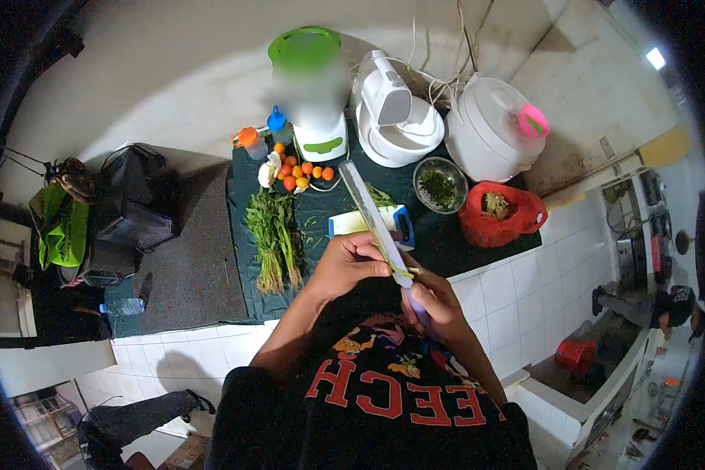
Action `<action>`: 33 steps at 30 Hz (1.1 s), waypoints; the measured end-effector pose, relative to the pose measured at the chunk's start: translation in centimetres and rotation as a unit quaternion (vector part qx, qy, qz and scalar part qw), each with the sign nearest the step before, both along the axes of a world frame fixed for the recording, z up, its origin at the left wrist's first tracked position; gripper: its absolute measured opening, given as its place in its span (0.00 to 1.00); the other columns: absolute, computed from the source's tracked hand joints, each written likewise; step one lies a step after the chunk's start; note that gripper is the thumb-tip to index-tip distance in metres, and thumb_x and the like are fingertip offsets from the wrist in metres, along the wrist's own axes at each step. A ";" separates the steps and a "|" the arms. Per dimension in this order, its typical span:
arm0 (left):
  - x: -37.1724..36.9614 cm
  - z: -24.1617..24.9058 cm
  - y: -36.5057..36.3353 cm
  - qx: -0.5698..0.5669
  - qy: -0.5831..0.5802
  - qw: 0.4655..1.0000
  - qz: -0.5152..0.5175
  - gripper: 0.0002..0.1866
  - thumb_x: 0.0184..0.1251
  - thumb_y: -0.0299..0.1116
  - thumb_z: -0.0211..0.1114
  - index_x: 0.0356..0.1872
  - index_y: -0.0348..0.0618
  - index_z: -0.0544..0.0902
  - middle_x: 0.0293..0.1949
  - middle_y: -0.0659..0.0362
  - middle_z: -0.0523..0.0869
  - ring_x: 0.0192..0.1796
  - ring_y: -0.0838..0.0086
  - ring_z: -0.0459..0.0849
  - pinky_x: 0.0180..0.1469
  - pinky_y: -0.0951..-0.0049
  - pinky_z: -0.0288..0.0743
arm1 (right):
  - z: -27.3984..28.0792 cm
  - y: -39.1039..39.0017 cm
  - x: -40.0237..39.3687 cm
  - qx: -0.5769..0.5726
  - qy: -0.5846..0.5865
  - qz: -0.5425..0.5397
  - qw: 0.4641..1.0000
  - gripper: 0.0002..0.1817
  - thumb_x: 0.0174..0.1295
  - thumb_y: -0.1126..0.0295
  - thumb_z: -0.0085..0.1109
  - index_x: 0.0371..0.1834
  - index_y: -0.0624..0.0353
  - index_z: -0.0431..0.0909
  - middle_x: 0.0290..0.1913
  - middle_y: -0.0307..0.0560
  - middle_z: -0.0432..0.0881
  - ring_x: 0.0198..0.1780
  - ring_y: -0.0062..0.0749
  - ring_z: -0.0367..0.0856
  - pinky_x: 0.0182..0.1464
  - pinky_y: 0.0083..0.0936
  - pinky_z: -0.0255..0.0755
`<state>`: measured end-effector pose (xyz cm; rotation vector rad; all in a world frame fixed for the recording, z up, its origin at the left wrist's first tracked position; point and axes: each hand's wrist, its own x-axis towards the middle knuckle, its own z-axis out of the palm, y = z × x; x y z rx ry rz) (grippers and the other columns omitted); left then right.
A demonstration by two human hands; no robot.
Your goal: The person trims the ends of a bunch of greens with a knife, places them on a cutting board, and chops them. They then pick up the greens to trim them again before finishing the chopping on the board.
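My right hand [439, 299] is closed round the purple handle of a long knife [370, 205], whose blade points up and away over the counter. My left hand [355, 262] pinches a thin green stem [397, 270] against the blade near the handle. Behind the knife lies a white cutting board [352, 223] with blue ends and some green leaves beyond it. Bundles of leafy greens with roots [272, 235] rest left of the board. A metal bowl [440, 185] of chopped greens stands to the right of it.
Orange and red tomatoes [301, 174] lie near a blender [319, 141]. Farther right are a white stand mixer [392, 110], a large white tub [493, 129] and a red bag [497, 215]. A water bottle [125, 306] lies left. Other people are at both lower sides.
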<state>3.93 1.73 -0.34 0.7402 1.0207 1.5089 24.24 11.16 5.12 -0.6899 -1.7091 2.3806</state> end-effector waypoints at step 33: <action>-8.6 -26.8 7.1 -0.208 0.146 0.928 0.271 0.18 0.64 0.32 0.78 0.52 0.39 0.86 0.40 0.61 0.89 0.38 0.77 0.86 0.40 0.74 0.82 | -5.5 0.8 5.5 0.166 -0.168 -0.183 0.954 0.32 0.76 0.60 0.59 0.81 0.54 0.64 0.27 0.36 0.78 0.27 0.17 0.72 0.32 0.20 0.70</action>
